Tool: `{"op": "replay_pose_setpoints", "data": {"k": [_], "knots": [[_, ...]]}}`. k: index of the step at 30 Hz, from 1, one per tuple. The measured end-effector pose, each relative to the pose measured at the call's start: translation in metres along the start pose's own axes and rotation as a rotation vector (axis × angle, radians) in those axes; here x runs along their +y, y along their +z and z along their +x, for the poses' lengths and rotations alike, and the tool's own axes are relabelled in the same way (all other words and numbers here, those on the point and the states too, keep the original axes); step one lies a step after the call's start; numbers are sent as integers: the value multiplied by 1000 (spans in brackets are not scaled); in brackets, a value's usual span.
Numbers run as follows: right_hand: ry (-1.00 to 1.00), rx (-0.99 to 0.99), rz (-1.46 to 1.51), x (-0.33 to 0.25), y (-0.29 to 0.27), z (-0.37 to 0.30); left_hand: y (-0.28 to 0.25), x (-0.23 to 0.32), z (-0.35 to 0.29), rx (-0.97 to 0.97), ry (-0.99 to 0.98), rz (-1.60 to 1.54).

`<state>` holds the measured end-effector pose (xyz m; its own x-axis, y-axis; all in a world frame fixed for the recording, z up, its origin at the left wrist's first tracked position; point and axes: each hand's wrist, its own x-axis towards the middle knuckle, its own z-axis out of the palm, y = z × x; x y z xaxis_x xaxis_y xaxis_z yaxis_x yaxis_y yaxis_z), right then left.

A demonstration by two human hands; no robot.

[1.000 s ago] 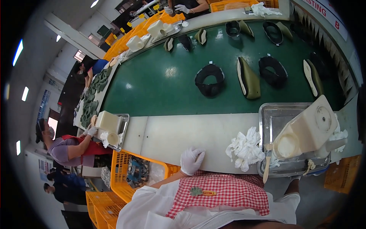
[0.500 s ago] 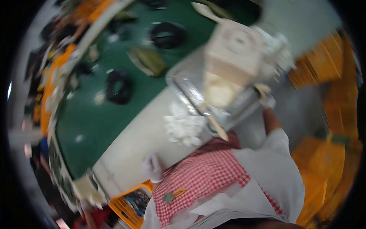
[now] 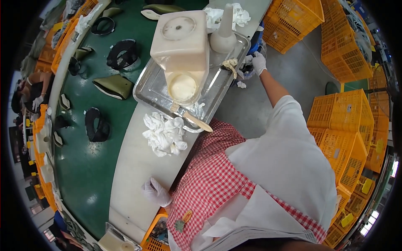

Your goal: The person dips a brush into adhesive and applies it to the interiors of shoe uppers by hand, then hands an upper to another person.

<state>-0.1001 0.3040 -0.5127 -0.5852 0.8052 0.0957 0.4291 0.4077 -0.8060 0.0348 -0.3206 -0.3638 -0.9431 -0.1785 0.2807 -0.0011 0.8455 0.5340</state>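
Note:
My right hand (image 3: 259,63), in a white glove, reaches out past the tray's right side over a bin with a blue liner and crumpled waste. Its fingers are extended, and I see nothing held in them. My left hand (image 3: 155,192), also gloved, rests at the near edge of the pale table, fingers loosely apart and holding nothing. The metal tray (image 3: 142,90) carries a whitish square plastic jug (image 3: 180,46) with cream-coloured paste in its round opening. A wooden-handled brush (image 3: 197,119) lies below that opening. Beside the jug stands a white cone-necked bottle (image 3: 224,37).
Crumpled white cloths (image 3: 163,134) lie beside the tray. Black ring-shaped pieces (image 3: 97,124) and olive cap-like pieces (image 3: 113,87) are spread over the green surface (image 3: 79,167). Orange crates (image 3: 343,113) stack up on the right; another orange crate sits below my left hand.
My view has turned, so the tray and jug appear farther left. My right hand has moved from beside the tray's edge outward to the bin. The left hand stays at the table edge.

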Motion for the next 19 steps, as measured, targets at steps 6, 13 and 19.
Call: {"op": "replay_pose_setpoints", "data": {"k": [6, 13, 19], "knots": [[-152, -82, -327, 14, -11, 23, -2, 2, -2, -16, 44, -2], [-71, -317, -532, -12, 6, 3, -7, 2, 5, 125, 64, 57], [-724, -945, -540, 92, 80, -88, -14, -23, 4, 88, 124, 26]]}}
